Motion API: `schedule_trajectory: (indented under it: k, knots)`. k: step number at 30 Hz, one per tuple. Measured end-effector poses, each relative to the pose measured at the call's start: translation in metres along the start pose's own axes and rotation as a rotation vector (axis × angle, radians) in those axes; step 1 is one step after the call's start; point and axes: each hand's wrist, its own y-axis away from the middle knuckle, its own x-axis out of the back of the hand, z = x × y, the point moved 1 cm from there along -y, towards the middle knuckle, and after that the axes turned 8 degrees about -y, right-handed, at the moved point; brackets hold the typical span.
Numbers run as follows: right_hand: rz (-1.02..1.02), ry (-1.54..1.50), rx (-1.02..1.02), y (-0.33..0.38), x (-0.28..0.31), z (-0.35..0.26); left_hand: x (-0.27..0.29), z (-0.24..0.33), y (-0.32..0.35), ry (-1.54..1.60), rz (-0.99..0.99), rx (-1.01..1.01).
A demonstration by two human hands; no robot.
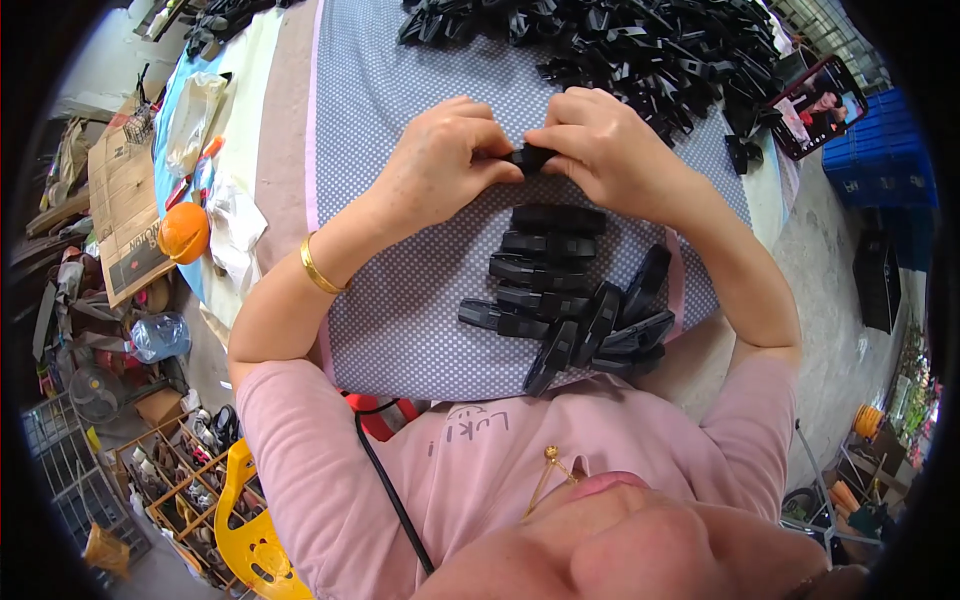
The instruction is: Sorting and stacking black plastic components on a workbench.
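A small black plastic piece (531, 158) is pinched between both hands above the dotted cloth (390, 330). My left hand (445, 155) closes its thumb and fingers on the piece's left end. From the other side, my right hand (597, 150) grips the right end, its fingers curled. The fingers hide much of the piece, so its exact kind cannot be told. Just below the hands, several black plastic parts (545, 272) lie stacked in a row. Closer to my body, more of them (600, 335) sit at slants in a loose cluster.
A large heap of black parts (640, 50) covers the table's far side. A phone (820, 107) showing a picture stands at the far right, near blue crates (885, 155). To the left lie an orange round object (184, 233) and a white plastic bag (235, 225).
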Motion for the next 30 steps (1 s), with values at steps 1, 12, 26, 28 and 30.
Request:
schedule_trajectory:
  k: [1, 12, 26, 28, 30]
  knots:
    - [0.027, -0.018, 0.023, -0.001, -0.003, 0.001, 0.0, 0.0, 0.0, 0.016, -0.003, -0.013]
    - [0.335, 0.427, -0.098, 0.008, 0.01, 0.027, 0.013, 0.001, -0.024, 0.25, -0.479, 0.08]
    - [0.123, 0.646, -0.199, 0.005, -0.005, 0.014, 0.003, -0.038, -0.074, 0.08, 0.402, 0.112]
    - [0.15, 0.589, -0.205, 0.005, -0.004, 0.015, 0.007, -0.015, -0.064, 0.839, 0.353, 0.314]
    - [0.209, 0.413, -0.186, 0.006, -0.001, 0.015, 0.001, -0.007, -0.049, 0.857, 0.253, 0.36]
